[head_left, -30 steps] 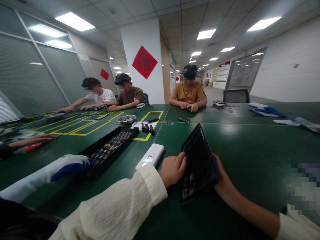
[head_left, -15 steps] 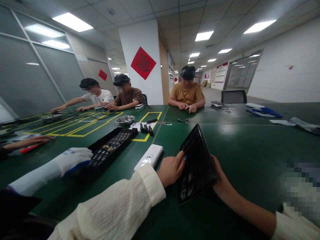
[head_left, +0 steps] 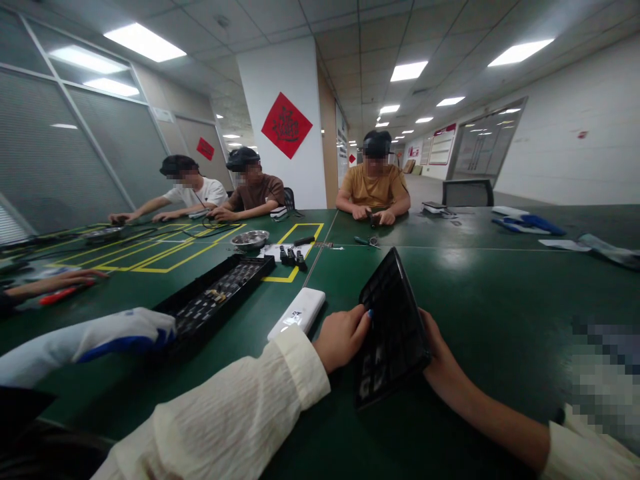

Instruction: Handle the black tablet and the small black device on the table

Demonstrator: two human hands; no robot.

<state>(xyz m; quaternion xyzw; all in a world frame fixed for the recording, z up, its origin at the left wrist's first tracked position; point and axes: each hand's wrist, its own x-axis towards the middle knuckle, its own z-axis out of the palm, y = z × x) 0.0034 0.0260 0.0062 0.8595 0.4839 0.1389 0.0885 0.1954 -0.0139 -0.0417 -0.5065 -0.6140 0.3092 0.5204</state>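
I hold a black keyboard [head_left: 393, 327] tilted on its long edge above the green table [head_left: 500, 300]. My left hand [head_left: 343, 340] is curled against its left edge with the fingertips on the keys. My right hand [head_left: 440, 357] grips its right edge from behind, the fingers mostly hidden. A white power bank [head_left: 297, 313] lies just left of my left hand.
A co-worker's gloved hand [head_left: 120, 330] rests on a second black keyboard [head_left: 215, 300] at the left. A metal bowl [head_left: 251, 239] and small black parts [head_left: 293, 255] lie farther back. Three people sit along the far side. An office chair [head_left: 467, 193] stands at the back right.
The keyboard in my hands has tipped slightly, showing more of its keys near the bottom. The co-worker's gloved hand shifted on the other keyboard.
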